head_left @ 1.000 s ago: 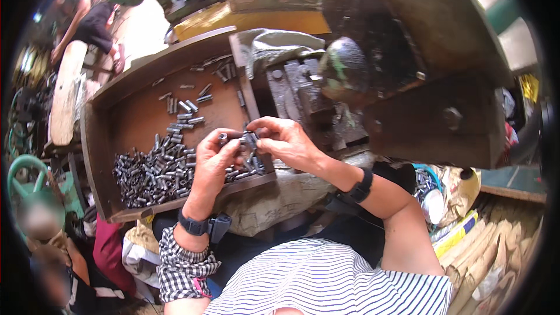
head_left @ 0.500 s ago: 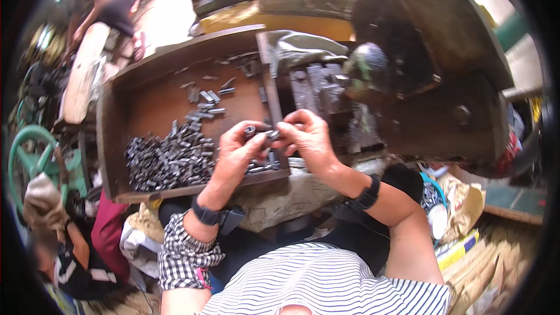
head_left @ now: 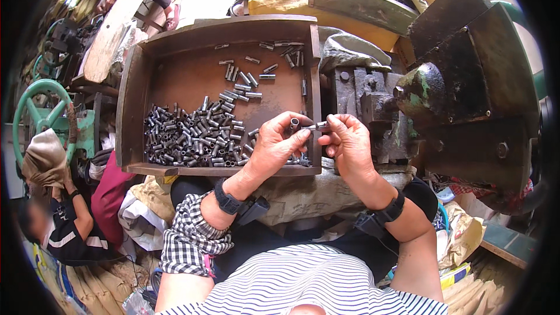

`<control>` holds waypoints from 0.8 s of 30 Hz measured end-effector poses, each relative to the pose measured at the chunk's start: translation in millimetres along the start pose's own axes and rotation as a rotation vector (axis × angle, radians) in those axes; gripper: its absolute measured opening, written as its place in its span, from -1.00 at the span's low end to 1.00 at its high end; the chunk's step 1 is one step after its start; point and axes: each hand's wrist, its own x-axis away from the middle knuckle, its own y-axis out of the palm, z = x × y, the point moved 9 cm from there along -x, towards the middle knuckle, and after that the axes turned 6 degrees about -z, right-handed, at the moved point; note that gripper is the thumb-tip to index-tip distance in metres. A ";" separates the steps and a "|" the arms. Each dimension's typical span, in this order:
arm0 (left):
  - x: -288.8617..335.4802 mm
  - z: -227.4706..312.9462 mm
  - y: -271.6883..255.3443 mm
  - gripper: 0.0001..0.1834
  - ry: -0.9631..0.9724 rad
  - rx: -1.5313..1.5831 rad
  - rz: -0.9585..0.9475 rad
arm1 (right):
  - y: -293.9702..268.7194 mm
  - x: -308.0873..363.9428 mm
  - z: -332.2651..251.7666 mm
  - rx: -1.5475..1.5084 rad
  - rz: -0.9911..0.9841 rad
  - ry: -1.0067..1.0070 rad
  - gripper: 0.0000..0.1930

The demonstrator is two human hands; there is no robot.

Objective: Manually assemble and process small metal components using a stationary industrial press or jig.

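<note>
Small metal tube (head_left: 294, 123) sits pinched in the left hand (head_left: 273, 147) grip; right hand (head_left: 348, 143) seemingly pinches a thin pin (head_left: 319, 125) beside it.

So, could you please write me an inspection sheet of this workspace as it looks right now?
Surface: rusty brown tray with raised walls, in front of the person.
Job's things: heap of short metal tubes at the tray's near left; loose ones scattered further back.
Clutter: grey cloth behind the tray's right corner.
Grippers: left hand holds a dark tube upright; right hand pinches a small metal piece beside it.
Cables: nothing seen.
Surroundings: dark metal press at right; green handwheel at left; another person crouched lower left.
</note>
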 end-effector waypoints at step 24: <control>-3.7 -17.7 -7.2 -0.79 -0.054 0.237 -0.025 | 11.6 2.5 -12.5 0.131 -0.109 -0.039 -0.84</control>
